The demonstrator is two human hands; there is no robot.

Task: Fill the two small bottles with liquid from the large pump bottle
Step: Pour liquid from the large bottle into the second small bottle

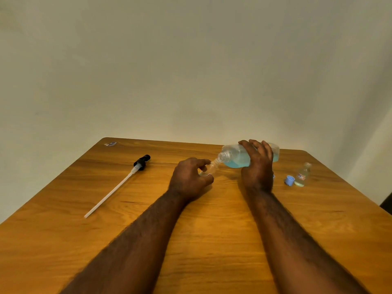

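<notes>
Head view: a brown wooden table [148,219] is being looked down on, and it is being used below as the landmark for every place.
Large bottle: a clear plastic pump bottle [235,157], part full of blue liquid and with its pump taken out, is being held tipped on its side above the far middle of the table, its open threaded neck pointing left.
Right hand: the right hand [257,166] is being kept clamped over the large bottle's body, fingers curled across the top.
First small bottle: a small clear plastic bottle [210,168] is being held tilted just above the table, its mouth touching or just under the large bottle's neck; which, cannot be told.
Left hand: the left hand [188,179] is being kept closed around this small bottle with thumb and fingers.
Second small bottle: another small clear bottle with a label [303,175] is being left standing upright near the table's right edge, uncapped.
Cap: a small blue plastic cap [289,180] is lying on the table just beside that bottle.
Pump: a black pump head with a long white tube [118,185] is lying on the table's left side, well apart from both hands.
</notes>
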